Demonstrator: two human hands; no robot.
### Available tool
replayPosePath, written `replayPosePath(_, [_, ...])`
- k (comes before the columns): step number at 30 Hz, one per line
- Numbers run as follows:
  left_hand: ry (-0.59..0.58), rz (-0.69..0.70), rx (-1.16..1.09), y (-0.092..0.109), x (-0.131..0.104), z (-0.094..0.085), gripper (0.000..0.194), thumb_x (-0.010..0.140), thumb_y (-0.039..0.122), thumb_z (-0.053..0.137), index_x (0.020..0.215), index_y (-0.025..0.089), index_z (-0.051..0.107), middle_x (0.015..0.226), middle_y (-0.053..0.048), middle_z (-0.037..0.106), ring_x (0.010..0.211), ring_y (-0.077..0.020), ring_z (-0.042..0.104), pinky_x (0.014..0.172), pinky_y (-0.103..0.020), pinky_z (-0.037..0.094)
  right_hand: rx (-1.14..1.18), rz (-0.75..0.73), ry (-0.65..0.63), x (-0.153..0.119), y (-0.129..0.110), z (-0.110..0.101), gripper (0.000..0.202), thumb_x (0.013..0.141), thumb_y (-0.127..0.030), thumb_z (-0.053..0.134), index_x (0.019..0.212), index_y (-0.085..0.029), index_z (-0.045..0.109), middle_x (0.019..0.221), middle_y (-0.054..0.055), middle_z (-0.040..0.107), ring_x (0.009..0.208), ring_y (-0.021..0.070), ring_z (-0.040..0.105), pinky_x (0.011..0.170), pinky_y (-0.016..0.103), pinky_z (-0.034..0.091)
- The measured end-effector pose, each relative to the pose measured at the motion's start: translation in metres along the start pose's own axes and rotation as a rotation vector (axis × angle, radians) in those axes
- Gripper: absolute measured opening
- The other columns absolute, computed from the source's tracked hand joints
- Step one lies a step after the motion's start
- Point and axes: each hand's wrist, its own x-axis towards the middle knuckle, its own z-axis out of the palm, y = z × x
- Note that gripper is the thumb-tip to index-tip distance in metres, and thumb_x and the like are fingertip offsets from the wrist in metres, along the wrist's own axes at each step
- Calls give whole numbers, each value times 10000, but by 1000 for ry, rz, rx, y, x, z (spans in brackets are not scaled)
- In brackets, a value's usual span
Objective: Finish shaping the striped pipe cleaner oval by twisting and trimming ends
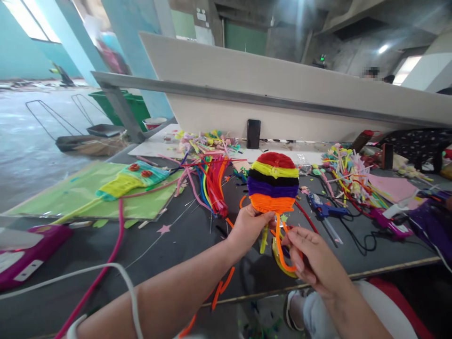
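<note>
My left hand [249,226] pinches the lower edge of a rounded, striped pipe-cleaner piece [273,181] and holds it upright over the table. Its bands run red, yellow, black, purple and orange from top to bottom. An orange pipe cleaner [278,240] hangs in a loop from the bottom edge. The fingers of my right hand [305,252] are closed on that orange strand, just right of the piece. Behind my hands a yellow roll of tape [287,270] partly shows. A bundle of coloured pipe cleaners [215,186] lies beyond my left hand.
Left is a green sheet [81,188] bearing a yellow-and-teal pipe-cleaner piece [132,181]. A blue glue gun [326,207] lies right, near a magenta power strip [391,223]. A phone [253,134] leans on the white partition [219,115]. A white cable [120,268] crosses near my left forearm.
</note>
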Motion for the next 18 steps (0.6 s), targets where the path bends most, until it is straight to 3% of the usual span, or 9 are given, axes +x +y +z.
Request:
replayPosePath(12, [-28, -40, 45, 9, -8, 5, 146, 628, 249, 729, 681, 130, 662, 578, -5, 627, 534, -114, 567, 566, -239, 482, 220, -22, -70, 13, 7, 5, 278, 769, -402, 616, 709, -134, 574, 382, -33, 539, 205, 16, 282, 244, 119, 191])
replayPosePath(18, [-51, -46, 35, 10, -12, 9, 141, 607, 233, 743, 673, 140, 659, 614, -9, 641, 584, -132, 591, 626, -270, 510, 253, 6, 45, 14, 9, 4, 278, 758, -405, 613, 673, -149, 549, 367, -58, 487, 229, 31, 327, 251, 124, 238])
